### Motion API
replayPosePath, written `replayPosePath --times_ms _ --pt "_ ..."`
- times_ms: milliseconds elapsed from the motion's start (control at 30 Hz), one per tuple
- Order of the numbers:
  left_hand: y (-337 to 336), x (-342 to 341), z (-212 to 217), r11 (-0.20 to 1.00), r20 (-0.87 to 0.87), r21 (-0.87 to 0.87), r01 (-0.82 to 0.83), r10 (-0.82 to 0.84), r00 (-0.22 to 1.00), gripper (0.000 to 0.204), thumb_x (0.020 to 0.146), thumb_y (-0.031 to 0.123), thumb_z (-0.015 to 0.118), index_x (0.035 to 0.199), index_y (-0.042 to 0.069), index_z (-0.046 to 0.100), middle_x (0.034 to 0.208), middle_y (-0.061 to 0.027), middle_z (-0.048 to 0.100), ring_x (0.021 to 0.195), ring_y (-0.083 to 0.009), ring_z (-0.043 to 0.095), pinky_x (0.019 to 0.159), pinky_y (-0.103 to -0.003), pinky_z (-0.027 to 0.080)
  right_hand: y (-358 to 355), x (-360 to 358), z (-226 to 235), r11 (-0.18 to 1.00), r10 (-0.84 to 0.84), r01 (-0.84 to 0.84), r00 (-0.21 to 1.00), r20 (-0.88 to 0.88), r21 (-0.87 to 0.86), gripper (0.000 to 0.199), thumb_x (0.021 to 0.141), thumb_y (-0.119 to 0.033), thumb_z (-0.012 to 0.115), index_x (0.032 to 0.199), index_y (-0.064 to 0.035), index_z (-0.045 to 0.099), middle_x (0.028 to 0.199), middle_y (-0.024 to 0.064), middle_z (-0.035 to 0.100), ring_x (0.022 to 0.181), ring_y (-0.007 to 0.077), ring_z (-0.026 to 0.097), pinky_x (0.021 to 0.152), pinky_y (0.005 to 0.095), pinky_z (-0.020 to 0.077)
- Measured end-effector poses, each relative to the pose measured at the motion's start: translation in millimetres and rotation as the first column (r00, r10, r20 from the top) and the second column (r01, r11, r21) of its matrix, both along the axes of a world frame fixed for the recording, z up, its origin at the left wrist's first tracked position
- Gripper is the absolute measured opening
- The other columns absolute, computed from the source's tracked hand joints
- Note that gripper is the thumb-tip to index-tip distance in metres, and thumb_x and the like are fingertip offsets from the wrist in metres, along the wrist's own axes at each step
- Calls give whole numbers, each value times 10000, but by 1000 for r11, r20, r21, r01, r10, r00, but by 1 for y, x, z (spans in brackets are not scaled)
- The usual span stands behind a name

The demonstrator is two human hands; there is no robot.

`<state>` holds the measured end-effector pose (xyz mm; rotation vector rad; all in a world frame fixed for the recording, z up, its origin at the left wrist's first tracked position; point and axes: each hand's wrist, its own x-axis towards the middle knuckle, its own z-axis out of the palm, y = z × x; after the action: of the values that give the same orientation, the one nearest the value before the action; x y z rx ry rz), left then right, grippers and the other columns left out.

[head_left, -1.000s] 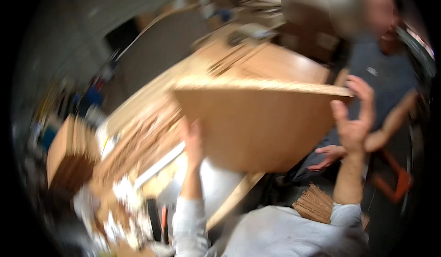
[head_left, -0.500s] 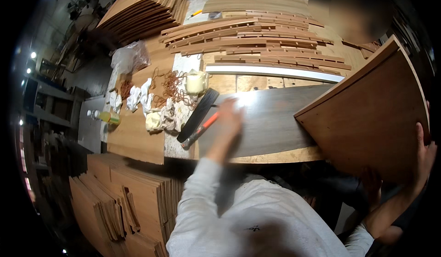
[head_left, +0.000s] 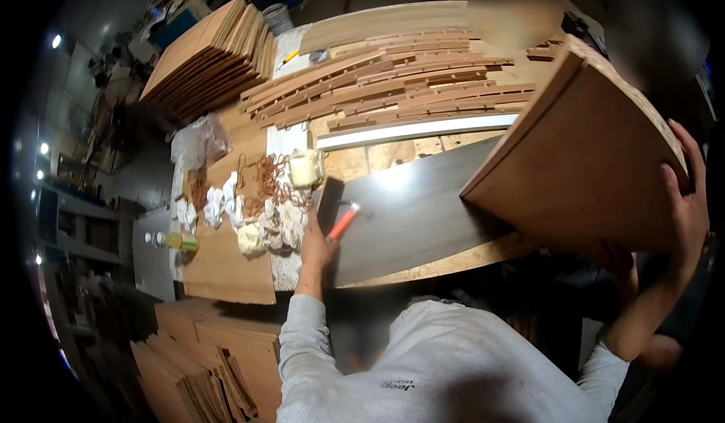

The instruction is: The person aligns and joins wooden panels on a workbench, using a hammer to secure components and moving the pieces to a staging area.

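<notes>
My left hand (head_left: 316, 245) is closed around the lower part of a black strip (head_left: 329, 202) at the left end of a grey board (head_left: 419, 204). Against its thumb lies the handle of a hammer with an orange grip (head_left: 344, 223); whether the fingers also hold it, I cannot tell. On the right, my right hand (head_left: 687, 192) grips the outer edge of a large brown wooden panel (head_left: 581, 151). That panel is tilted up, one corner over the grey board. Under its lower edge shows another hand (head_left: 619, 260), mostly in shadow; whose it is stays unclear.
Long wooden strips with pegs (head_left: 393, 75) lie behind a white bar (head_left: 415, 131). Left of the grey board are a pale yellow block (head_left: 304, 168), brown cord (head_left: 260, 174), crumpled cloths (head_left: 279, 226) and a bottle (head_left: 180, 242). Stacked panels (head_left: 208, 60) stand at back left.
My left hand has gone from over the grey board to the black strip, which has swung more upright beside the hammer. My right hand still holds the panel. The whole view has shifted.
</notes>
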<state>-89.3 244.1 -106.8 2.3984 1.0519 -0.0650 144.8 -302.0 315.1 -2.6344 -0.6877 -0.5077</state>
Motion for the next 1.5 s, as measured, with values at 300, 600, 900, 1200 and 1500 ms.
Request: replayPosePath --times_ms 300,600,900,1200,1500 --pt "-76 22 104 973 615 -221 65 87 784 998 739 -53 691 1599 89 204 1365 -166 512 1122 -245 573 942 -322 495 26 -12 20 913 175 -233 965 194 336 457 833 -214 836 1236 -48 697 1158 121 718 1029 216 693 898 315 550" --pt "-231 110 339 376 885 -365 852 -145 443 1219 721 78 734 1661 164 -37 1351 -118 479 927 -165 559 697 -287 510 -13 -21 14 760 390 -462 887 248 456 311 821 -291 807 989 -33 760 892 103 759 836 225 729 790 348 552" --pt "-391 195 441 110 920 84 990 -390 -35 1037 879 -103 597 1659 173 -28 1480 -153 442 1223 -205 541 994 -304 476 -36 -38 5 648 401 -448 888 225 616 528 886 -558 768 1004 -45 731 872 116 740 837 192 720 785 332 555" --pt "-387 227 436 39 826 169 985 -550 -120 1096 875 216 819 1648 88 53 1489 -179 468 1325 -272 529 1098 -388 451 -32 -41 -3 695 214 -295 955 204 655 444 1006 -420 567 863 -23 705 763 185 681 744 329 692 748 422 531" --pt "-409 237 451 116 859 -71 991 -497 120 835 933 301 790 1543 37 285 1077 -56 623 895 -111 599 661 -247 490 -42 -41 -21 439 198 -306 950 241 845 371 1020 -330 574 883 -3 683 824 135 716 809 227 701 747 344 527"
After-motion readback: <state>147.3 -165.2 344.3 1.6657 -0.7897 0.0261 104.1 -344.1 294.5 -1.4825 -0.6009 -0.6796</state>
